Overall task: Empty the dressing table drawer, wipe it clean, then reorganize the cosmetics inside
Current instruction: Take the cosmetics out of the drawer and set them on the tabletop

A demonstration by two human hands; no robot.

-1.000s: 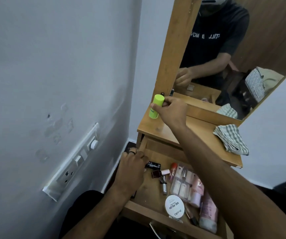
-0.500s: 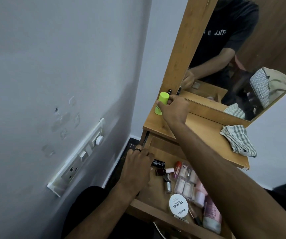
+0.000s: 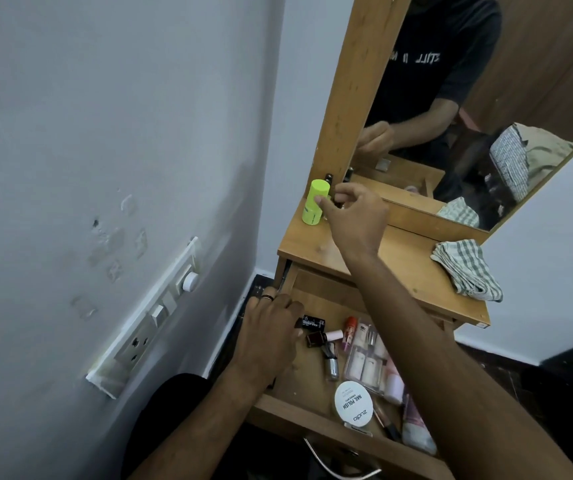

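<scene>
The drawer (image 3: 307,382) of the wooden dressing table (image 3: 413,261) stands pulled open and holds cosmetics. The left hand (image 3: 271,337) reaches into the drawer's left rear corner with fingers curled downward over a small black item (image 3: 314,322); whether they actually grip it cannot be told. Beside that item lie a dark nail polish bottle (image 3: 318,338) with a pale cap, a silver-capped bottle (image 3: 332,364), a clear pack of pale tubes (image 3: 368,362), a round white compact (image 3: 353,404) labelled "NAIL POLISH", and a pink tube (image 3: 416,427) at the front right. The right hand (image 3: 354,216) is over the tabletop at the mirror's base, fingers loosely spread, the thumb tip touching the side of an upright lime-green container (image 3: 315,201). A folded checked cloth (image 3: 467,270) rests at the tabletop's right edge. A switch panel (image 3: 146,323) is fixed to the left wall.
</scene>
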